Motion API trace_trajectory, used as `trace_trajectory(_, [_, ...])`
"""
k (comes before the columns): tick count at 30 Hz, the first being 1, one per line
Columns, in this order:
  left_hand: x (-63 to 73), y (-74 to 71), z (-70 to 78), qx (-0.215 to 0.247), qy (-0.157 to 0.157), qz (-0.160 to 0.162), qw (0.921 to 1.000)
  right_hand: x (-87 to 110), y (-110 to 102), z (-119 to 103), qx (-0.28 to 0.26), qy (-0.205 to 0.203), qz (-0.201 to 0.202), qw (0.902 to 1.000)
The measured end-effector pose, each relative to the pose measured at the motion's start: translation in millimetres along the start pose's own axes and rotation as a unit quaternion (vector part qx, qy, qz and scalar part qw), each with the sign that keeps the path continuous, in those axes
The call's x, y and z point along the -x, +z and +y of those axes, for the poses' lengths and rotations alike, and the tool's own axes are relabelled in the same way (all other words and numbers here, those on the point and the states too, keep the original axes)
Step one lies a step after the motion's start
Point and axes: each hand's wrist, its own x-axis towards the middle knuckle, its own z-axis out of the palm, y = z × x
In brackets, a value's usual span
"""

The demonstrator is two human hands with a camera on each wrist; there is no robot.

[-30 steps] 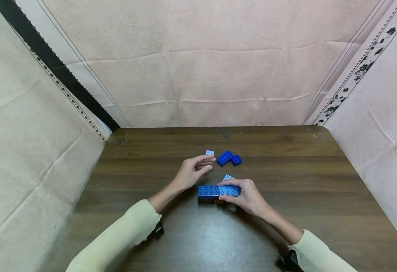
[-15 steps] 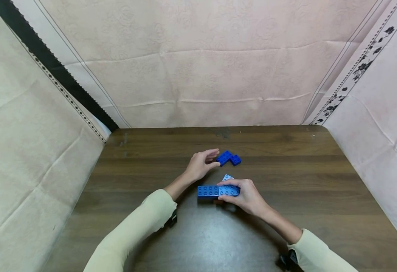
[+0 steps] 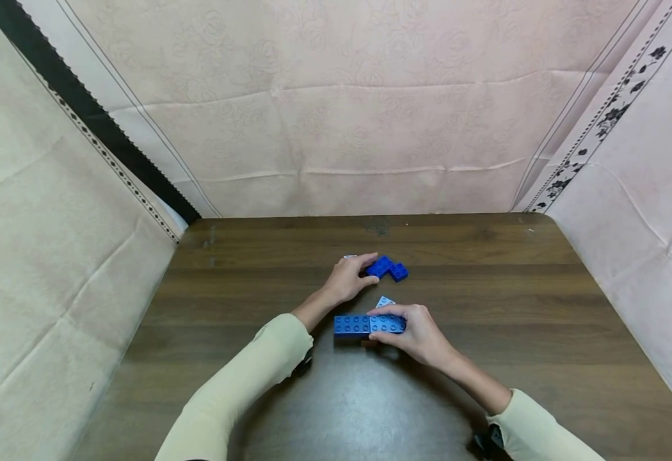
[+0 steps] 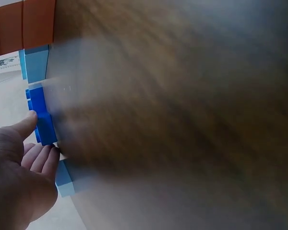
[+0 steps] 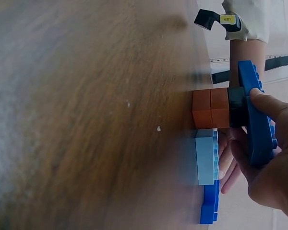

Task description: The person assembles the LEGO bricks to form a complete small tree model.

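"Where do we find the left hand [image 3: 344, 280]?"

"We see it well forward on the wooden counter [image 3: 255, 250], thumb and fingers [image 3: 366, 259] parted around the larger dark blue brick [image 3: 379, 266]; we cannot tell whether they press on it."

"What else do we see there?"

"We spot a smaller dark blue brick [image 3: 399, 272] just beside it on the right, and a pale blue brick [image 4: 65, 179] partly hidden by the hand."

"And the right hand [image 3: 419, 330]?"

"We see it gripping the right half of a long blue bar [image 3: 351, 323], pinched between thumb and fingertips. The bar lies across a dark block [image 5: 238, 109], which sits on two orange bricks [image 5: 201, 110]."

"Behind that stack?"

"We make out a light blue brick [image 3: 385, 301] on the counter, close by."
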Motion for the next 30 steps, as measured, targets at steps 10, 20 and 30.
trace_trajectory(10, [-2.6, 2.5, 6.2, -0.075, -0.001, -0.019, 0.9970, -0.1, -0.3, -0.1, 0.001, -0.004, 0.000, 1.0000])
trace_trajectory(20, [2.6, -10.4, 1.6, -0.086, 0.023, -0.033, 0.9955, 0.3, -0.2, -1.4, -0.001, -0.002, -0.001, 1.0000])
trace_trajectory(30, [29.0, -32.4, -11.2, -0.046, 0.042, -0.033, 0.9975, -0.1, 0.7, -2.4, -0.005, 0.009, -0.003, 0.9999])
